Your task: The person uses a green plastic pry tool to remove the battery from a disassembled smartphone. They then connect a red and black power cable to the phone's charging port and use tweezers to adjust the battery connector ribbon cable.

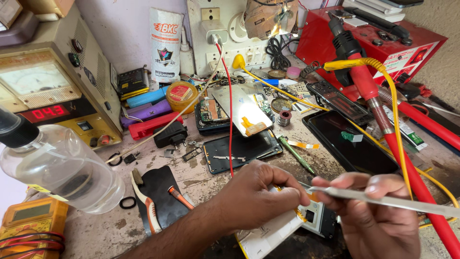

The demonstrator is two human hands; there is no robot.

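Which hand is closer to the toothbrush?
Left. The left hand presses on the opened phone, just right of the toothbrush. The right hand, holding a thin metal tool, is farther right.

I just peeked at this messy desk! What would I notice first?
Probably the two hands at the bottom: the left hand presses on an opened phone, and the right hand holds thin metal tweezers. Next, the thick red tool slanting down the right side, and the clear bottle at the left.
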